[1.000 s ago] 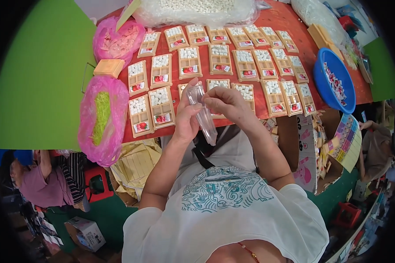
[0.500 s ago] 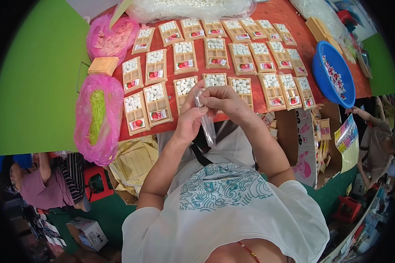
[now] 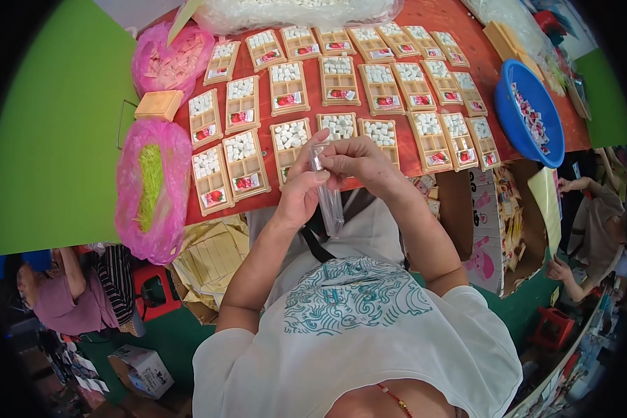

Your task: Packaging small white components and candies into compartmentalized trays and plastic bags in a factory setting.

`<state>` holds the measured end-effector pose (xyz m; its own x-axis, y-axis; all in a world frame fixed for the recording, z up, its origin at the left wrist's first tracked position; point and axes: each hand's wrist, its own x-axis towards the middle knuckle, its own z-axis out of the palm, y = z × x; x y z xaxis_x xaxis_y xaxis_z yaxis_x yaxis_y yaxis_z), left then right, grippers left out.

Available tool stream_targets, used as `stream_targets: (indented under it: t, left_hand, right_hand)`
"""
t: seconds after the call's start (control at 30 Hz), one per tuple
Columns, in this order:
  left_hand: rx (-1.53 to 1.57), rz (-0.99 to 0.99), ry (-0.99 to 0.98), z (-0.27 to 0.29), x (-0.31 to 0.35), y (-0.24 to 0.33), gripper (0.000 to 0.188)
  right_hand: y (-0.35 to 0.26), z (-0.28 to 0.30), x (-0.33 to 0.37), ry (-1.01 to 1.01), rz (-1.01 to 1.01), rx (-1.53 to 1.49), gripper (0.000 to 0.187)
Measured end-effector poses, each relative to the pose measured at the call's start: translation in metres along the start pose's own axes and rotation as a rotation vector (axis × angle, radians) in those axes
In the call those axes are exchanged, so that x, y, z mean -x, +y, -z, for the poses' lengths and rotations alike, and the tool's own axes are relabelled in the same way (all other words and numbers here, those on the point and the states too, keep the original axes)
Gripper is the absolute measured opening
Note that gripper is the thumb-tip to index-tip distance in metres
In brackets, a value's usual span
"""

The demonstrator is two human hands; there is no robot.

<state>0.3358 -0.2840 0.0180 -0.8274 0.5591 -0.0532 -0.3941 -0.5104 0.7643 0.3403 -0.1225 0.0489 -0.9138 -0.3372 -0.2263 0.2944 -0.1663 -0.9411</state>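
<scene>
Over the table's front edge, my left hand (image 3: 302,188) and my right hand (image 3: 359,163) meet with fingers closed on a narrow clear plastic piece (image 3: 331,205). It slants down toward my lap; whether it is a tube, a bag or a stack of covers, I cannot tell. The fingers of both hands pinch its upper end. Right behind them, a beige compartment tray (image 3: 290,143) with small white pieces is partly covered by my left hand. Another such tray (image 3: 381,137) stands behind my right hand, and several more stand in rows, most with a small red-printed packet.
At left lie a pink bag with yellow-green shreds (image 3: 151,191) and a pink bag of pale pieces (image 3: 171,63). A blue basin (image 3: 515,132) of small packets stands at right. Beyond a cardboard box (image 3: 488,237), another person's hand (image 3: 557,268) holds a yellow sheet (image 3: 545,191).
My hands and the clear plastic piece have hardly moved. The view has shifted slightly, and at right the other person's yellow sheet has turned, a hand now at its lower end.
</scene>
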Motion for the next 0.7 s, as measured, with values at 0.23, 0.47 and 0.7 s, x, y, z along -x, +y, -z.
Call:
stream_targets:
  t: [0.23, 0.47, 0.7]
  left_hand:
    - [-0.001, 0.017, 0.016, -0.003, 0.002, 0.001, 0.074]
    - [0.023, 0.023, 0.020, 0.001, 0.001, -0.004, 0.074]
    - [0.165, 0.069, -0.056, 0.010, 0.000, -0.012, 0.077]
  right_hand:
    - [0.004, -0.003, 0.001, 0.021, 0.009, -0.019, 0.015]
    - [0.008, -0.007, 0.003, 0.044, 0.044, 0.015, 0.013]
    - [0.016, 0.000, 0.002, 0.063, 0.067, -0.124, 0.016]
